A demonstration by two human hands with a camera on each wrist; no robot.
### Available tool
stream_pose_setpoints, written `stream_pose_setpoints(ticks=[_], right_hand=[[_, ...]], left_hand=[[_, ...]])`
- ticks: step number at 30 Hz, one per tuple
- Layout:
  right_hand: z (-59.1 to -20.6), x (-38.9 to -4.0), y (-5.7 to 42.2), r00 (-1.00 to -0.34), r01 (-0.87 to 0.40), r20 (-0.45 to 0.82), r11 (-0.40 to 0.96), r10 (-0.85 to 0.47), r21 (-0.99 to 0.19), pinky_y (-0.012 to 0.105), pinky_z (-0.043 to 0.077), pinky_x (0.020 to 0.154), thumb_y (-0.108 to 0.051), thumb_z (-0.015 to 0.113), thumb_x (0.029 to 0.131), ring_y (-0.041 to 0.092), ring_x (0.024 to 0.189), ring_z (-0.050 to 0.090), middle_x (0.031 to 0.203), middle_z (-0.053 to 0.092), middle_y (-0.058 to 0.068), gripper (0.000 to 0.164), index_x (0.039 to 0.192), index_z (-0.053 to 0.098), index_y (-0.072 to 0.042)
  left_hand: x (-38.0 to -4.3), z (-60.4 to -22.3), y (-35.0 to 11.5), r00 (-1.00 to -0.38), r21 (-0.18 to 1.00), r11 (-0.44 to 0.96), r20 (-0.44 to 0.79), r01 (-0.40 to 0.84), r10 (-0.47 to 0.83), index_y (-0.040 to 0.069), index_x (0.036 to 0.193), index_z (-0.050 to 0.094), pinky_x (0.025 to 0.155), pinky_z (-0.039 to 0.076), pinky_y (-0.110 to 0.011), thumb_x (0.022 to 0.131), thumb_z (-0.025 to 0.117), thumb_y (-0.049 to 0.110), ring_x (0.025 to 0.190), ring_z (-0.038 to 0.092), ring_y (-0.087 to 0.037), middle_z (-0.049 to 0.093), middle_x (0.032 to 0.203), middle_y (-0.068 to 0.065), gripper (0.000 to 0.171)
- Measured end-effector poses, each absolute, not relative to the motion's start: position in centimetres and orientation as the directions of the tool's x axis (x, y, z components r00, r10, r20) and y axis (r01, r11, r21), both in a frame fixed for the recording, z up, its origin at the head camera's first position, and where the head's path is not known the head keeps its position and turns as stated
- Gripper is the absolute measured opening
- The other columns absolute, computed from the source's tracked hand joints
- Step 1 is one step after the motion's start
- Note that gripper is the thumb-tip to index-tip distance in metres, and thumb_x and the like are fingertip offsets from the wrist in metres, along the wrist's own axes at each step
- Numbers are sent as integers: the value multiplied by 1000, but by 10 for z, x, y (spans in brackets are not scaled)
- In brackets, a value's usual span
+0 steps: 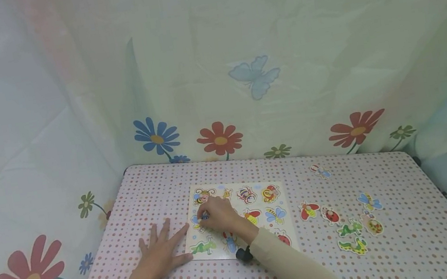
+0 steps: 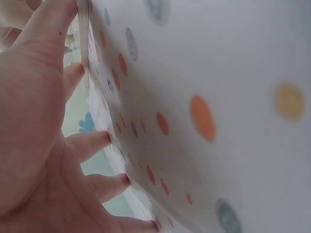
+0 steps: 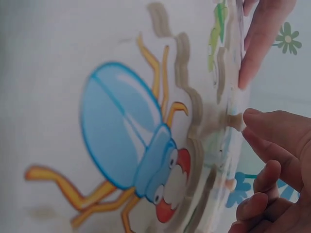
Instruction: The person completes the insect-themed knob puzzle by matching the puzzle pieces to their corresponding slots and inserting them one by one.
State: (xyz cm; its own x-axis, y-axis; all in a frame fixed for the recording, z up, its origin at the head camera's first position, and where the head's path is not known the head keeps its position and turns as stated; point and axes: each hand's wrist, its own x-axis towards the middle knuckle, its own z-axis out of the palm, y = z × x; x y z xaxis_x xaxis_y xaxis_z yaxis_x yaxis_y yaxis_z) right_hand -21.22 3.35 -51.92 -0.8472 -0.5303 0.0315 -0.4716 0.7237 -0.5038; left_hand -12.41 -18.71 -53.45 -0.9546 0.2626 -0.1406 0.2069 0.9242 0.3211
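A wooden insect puzzle board [image 1: 290,234] lies on the dotted table. At its left side, my right hand [image 1: 219,216] pinches the small wooden knob [image 3: 235,121] of a blue-winged puzzle piece [image 1: 195,222] between thumb and index finger. The piece is partly hidden by that hand; its other fingers are curled. Spread on the table to the left, my left hand [image 1: 158,254] touches the board's left edge with its index finger and thumb. Close to the right wrist is a blue beetle picture [image 3: 121,126] in a cut-out recess of the board.
Several loose insect pieces lie right of the board, among them a red fly [image 1: 309,210], a ladybug [image 1: 331,215], a green grasshopper [image 1: 350,228], a caterpillar [image 1: 353,246] and a blue-winged bee [image 1: 369,202]. A flowered curtain [image 1: 290,113] hangs behind the table [image 1: 151,186].
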Motion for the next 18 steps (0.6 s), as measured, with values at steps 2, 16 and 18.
stream_pose_setpoints(ticks=[2,16,18], right_hand=[[-517,-211,35,-855,-459,26,730,-519,-507,44,43,79,-24,79,86,10,76,49,90,66,-7,10,95,79,-21],[-504,-196,66,-878,-435,104,686,-468,-584,29,37,63,-21,76,88,12,70,46,77,51,-7,14,100,78,-16],[-503,-194,74,-882,-428,116,673,-457,-603,29,38,62,-20,76,88,13,70,46,77,52,-6,14,100,78,-14]], left_hand=[[-124,-535,-187,-954,321,924,-140,208,263,35,155,38,100,3,-85,85,66,65,143,3,-58,15,163,-23,81],[-125,-536,-188,-956,332,923,-145,197,256,36,154,39,101,1,-83,84,66,65,144,2,-57,14,164,-21,81],[-125,-536,-187,-956,329,924,-147,195,254,37,154,39,101,0,-83,84,66,65,144,2,-57,14,164,-21,81]])
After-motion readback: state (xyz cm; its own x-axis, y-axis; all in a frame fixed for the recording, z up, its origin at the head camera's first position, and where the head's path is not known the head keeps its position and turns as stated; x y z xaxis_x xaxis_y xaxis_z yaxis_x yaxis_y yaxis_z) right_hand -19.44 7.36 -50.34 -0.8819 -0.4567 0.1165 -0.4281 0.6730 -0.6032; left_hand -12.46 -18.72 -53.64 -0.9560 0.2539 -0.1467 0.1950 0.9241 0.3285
